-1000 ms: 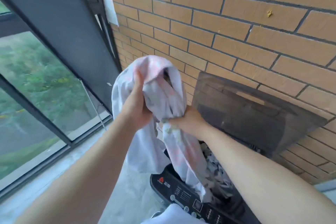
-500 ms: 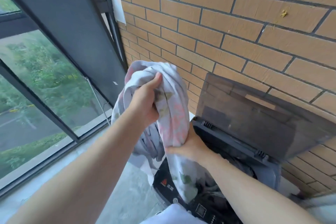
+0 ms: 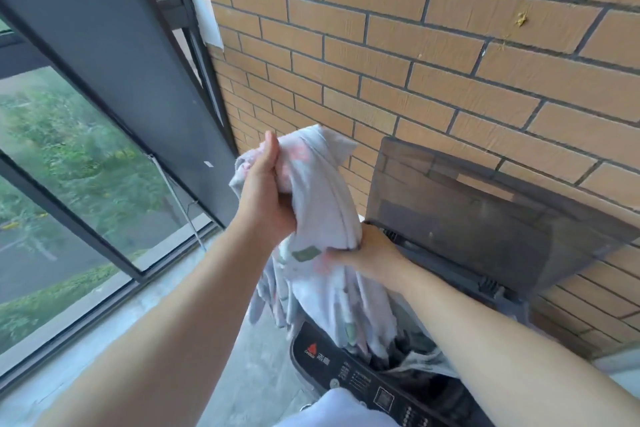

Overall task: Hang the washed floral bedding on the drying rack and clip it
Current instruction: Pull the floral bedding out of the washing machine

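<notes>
Your left hand (image 3: 265, 198) grips the bunched floral bedding (image 3: 320, 191) up high. Your right hand (image 3: 367, 253) clamps it just below, over the open washing machine (image 3: 349, 378).

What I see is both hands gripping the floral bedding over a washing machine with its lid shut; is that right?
Not quite. The head view shows the lid raised open, tilted back toward the brick wall. The rest holds: the left hand and the right hand both grip the floral bedding over the washing machine.
</notes>
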`<state>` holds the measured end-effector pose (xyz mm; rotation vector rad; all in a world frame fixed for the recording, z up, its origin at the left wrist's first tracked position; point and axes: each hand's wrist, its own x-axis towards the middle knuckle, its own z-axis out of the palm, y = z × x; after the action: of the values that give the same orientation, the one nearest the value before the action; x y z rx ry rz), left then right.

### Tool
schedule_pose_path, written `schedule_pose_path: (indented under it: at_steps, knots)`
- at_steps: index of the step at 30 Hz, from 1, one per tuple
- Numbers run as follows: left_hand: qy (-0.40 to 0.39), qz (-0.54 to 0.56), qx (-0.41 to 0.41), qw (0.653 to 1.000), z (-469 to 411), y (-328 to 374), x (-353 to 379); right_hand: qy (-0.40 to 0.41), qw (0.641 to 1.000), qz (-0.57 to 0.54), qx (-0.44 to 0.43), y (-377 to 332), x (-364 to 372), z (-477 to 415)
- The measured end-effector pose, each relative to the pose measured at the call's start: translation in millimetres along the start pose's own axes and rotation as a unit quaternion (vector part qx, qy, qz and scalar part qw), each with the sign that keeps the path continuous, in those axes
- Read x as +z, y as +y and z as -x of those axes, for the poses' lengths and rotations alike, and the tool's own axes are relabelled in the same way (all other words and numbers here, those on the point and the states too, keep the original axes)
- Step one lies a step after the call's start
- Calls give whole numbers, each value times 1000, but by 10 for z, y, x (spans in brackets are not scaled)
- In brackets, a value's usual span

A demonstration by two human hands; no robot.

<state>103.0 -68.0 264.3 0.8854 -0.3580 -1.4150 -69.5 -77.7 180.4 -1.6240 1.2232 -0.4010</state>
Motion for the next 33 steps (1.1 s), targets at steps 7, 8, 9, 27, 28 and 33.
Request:
schedule_pose_path:
  at_steps: [7, 8, 9, 27, 28, 33]
  knots:
    - [-7, -50, -34, 998, -45, 26, -58, 65, 993, 32, -90, -440, -202, -1]
    - [7, -12, -20, 1000, -82, 111, -41, 27, 996, 42, -70, -347, -196, 49]
    - [13, -2, -7, 1000, -80, 178, -24, -6, 998, 54, -44, -201, -141, 104]
    - [-142, -170, -50, 974, -35, 119, 96, 123, 991, -14, -49, -306, -230, -7]
    - [-145, -171, -78, 971, -14, 88, 124, 134, 987, 2, -93, -468, -318, -12]
    - [-42, -78, 33, 996, -184, 145, 121, 61, 993, -17, -95, -486, -483, 67]
